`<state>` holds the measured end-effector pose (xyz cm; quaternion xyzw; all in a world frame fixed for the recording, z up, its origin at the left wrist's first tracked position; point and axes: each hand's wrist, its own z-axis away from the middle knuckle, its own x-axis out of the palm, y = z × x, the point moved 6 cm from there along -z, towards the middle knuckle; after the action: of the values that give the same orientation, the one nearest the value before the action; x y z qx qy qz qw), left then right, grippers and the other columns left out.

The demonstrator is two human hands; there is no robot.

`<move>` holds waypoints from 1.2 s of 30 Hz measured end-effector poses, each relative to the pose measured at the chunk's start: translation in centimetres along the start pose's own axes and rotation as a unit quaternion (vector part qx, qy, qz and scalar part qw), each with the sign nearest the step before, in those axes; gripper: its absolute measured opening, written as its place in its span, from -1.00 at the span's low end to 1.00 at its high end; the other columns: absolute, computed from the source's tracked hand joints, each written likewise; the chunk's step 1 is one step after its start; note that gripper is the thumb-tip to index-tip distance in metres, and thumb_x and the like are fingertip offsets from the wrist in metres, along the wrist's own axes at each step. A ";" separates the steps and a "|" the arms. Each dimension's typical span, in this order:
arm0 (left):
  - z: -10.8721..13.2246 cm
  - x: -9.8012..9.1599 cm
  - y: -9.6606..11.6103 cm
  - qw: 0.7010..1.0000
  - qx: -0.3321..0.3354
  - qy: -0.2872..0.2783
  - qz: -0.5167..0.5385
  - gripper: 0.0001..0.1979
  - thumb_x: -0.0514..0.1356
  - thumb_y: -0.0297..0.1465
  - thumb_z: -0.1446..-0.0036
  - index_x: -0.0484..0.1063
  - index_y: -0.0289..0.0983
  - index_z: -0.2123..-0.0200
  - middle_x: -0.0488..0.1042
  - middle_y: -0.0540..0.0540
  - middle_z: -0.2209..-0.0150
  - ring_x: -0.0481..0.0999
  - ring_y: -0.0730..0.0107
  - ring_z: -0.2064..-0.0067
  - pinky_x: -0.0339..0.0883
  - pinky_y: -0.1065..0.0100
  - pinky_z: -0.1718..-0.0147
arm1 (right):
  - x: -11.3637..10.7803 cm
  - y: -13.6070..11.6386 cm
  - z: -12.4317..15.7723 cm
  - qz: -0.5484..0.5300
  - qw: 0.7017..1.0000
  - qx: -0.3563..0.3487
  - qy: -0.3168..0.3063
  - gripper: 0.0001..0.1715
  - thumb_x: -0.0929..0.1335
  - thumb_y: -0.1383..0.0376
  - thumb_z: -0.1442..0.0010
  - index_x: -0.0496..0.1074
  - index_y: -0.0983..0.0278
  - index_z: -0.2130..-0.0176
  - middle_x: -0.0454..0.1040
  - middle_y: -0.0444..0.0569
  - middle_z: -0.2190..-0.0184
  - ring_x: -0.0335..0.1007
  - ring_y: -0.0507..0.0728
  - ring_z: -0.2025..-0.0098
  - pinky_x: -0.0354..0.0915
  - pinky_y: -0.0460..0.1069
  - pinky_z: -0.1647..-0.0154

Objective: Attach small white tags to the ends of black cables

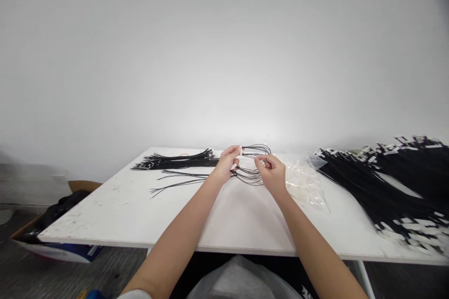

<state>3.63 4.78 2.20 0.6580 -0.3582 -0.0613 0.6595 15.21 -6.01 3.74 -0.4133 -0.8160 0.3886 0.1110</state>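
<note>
Above the white table [122, 210], my left hand [227, 166] is closed on a small white connector [241, 151] with thin black wires [248, 177] running from it. The wires curve in loops between my two hands. My right hand [273, 174] pinches at the far side of these loops, thumb and fingertips together; the exact wire between the fingertips is too fine to make out. To the left of my left hand lies a bundle of black wires [178, 160], and a few loose wire ends [175, 180] stretch out in front of it.
A clear plastic bag [307, 184] with whitish contents lies just right of my right hand. Large bundles of black cables [361, 191] with white ends cover the table's right side. A cardboard box [58, 250] with dark items stands on the floor at left. A wall [224, 56] rises behind.
</note>
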 end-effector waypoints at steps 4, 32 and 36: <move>-0.1 -0.2 -0.1 1.000 0.001 -0.001 0.001 -0.71 0.27 -0.20 0.15 0.35 -0.27 0.42 0.32 0.04 0.39 0.03 0.78 0.71 -0.15 0.55 0.80 | 0.1 -0.3 0.0 0.013 0.999 -0.028 -0.007 -0.83 0.33 0.22 -0.03 0.43 0.27 0.44 0.12 -0.19 0.60 -0.01 -0.05 0.57 0.01 -0.11 0.56; 0.0 -0.2 -0.1 1.000 0.000 0.015 -0.021 -0.74 0.27 -0.24 0.13 0.41 -0.30 0.42 0.24 0.05 0.50 0.05 0.76 0.72 -0.16 0.54 0.80 | 0.5 -1.5 0.3 0.062 0.991 -0.114 -0.033 -0.82 0.26 0.22 -0.13 0.40 0.21 0.40 0.17 -0.16 0.57 0.05 -0.02 0.56 0.08 -0.09 0.53; -0.1 -0.1 -0.3 0.999 0.009 0.004 -0.032 -0.74 0.27 -0.23 0.13 0.41 -0.31 0.42 0.27 0.05 0.50 0.03 0.76 0.72 -0.14 0.53 0.80 | 0.5 -1.6 0.4 0.053 0.991 -0.117 -0.035 -0.81 0.25 0.21 -0.14 0.40 0.21 0.39 0.20 -0.14 0.56 0.07 -0.01 0.55 0.09 -0.09 0.53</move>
<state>3.67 4.86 1.89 0.6752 -0.3348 -0.0772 0.6527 13.78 -6.37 4.56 -0.4523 -0.8362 0.3100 0.0127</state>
